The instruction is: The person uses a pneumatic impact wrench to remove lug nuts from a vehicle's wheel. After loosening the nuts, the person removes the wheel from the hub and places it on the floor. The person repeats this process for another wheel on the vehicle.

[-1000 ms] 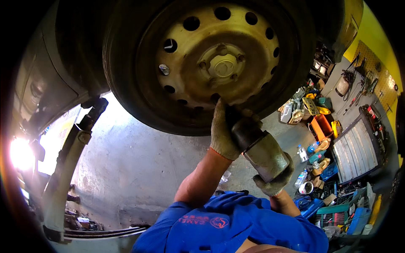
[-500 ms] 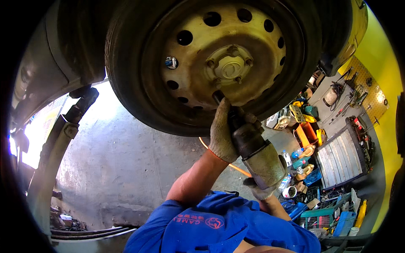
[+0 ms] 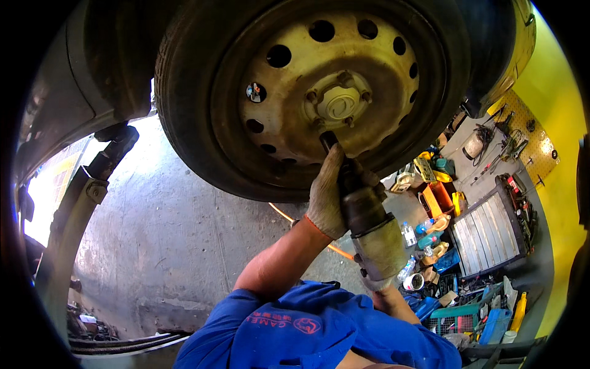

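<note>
A car wheel (image 3: 292, 74) with a round-holed, dirty steel rim and a black tyre hangs raised in front of me. Several studs or nuts (image 3: 367, 97) ring its hub centre. I hold a black and grey impact wrench (image 3: 376, 243) tilted up at it, its dark socket (image 3: 329, 141) just below the lower hub fasteners; contact cannot be made out. My left hand (image 3: 326, 200), in a pale work glove, wraps the wrench's front end. Mostly hidden behind the tool body, my gloved right hand (image 3: 380, 284) grips its rear handle.
An orange air hose (image 3: 340, 251) runs behind my left forearm. A lift arm (image 3: 77, 209) stands at left. On the right are an orange toolbox (image 3: 437, 198), several bottles (image 3: 409, 234), a grey slatted panel (image 3: 485, 235), a green crate (image 3: 455, 321) and a yellow pegboard (image 3: 534, 132).
The wrench's socket has come closer to the lower hub fasteners. The tool stands a little more upright, and its body now hides more of my right hand. The view has shifted slightly.
</note>
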A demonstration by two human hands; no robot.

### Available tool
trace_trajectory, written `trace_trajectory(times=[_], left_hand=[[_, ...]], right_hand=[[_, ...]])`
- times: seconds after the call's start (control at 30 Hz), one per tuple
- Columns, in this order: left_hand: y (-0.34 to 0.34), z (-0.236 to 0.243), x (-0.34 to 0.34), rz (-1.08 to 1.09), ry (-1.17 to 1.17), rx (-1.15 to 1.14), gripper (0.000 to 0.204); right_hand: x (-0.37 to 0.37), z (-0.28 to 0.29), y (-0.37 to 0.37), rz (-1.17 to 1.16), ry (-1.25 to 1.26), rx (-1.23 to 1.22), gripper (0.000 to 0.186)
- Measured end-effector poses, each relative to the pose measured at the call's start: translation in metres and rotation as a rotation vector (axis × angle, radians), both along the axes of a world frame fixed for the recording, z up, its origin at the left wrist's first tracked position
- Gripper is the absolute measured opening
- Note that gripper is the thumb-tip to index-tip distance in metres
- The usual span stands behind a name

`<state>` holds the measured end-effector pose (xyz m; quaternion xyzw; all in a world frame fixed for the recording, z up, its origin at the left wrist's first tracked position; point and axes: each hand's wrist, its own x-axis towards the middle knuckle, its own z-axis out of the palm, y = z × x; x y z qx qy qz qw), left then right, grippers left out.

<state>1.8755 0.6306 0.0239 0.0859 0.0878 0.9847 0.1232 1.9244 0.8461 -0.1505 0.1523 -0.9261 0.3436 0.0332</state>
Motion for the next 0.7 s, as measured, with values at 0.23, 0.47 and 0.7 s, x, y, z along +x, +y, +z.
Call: trace_trajectory(times=[0.23,0.47,0.7], left_hand=[[-0.006,0.001,-0.014,-0.052,-0.018,0.002,0.051],[-0.016,0.012,-0.011,-0.034,-0.082,0.128,0.046],[-0.024,0.000,-0.023,0.004,-0.208,0.049,0.052]], right_hand=[[-0.011,0.066,-0.030,0.366,-0.189,-0.421,0.036],[0.004,0.085,-0.036,0.279,-0.139,-0.220,0.035],[-0.003,0.098,-0.062,0.198,0.019,0.269,0.044]])
